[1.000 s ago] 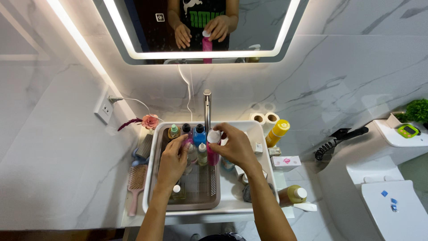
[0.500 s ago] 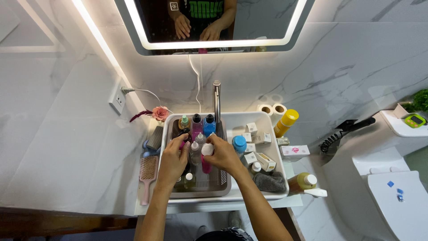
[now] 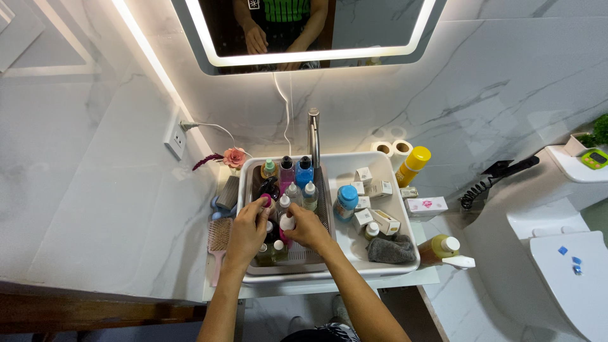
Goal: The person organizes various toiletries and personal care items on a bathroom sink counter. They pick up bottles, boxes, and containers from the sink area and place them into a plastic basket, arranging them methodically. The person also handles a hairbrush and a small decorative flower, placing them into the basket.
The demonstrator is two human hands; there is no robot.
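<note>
My left hand (image 3: 247,228) rests on the bottles at the left of the grey basket (image 3: 324,209) in the white sink (image 3: 405,253), fingertips touching a pink-capped bottle (image 3: 266,200). My right hand (image 3: 306,229) grips a pink bottle with a white cap (image 3: 287,225) and holds it down among the other bottles. Behind them stand a green-capped bottle (image 3: 269,168), a pink bottle with a black cap (image 3: 286,171) and a blue bottle (image 3: 304,171). Two small white-capped bottles (image 3: 301,193) stand just beyond my hands.
The sink's right half holds a blue-capped jar (image 3: 346,201), several small white boxes (image 3: 373,190) and a grey cloth (image 3: 391,249). A tap (image 3: 313,136) rises behind. A pink hairbrush (image 3: 218,244), yellow bottles (image 3: 413,166) and a white toilet (image 3: 557,253) lie around.
My right hand has brought the pink bottle down from above the basket into the cluster of bottles. My left hand has shifted slightly towards the pink-capped bottle.
</note>
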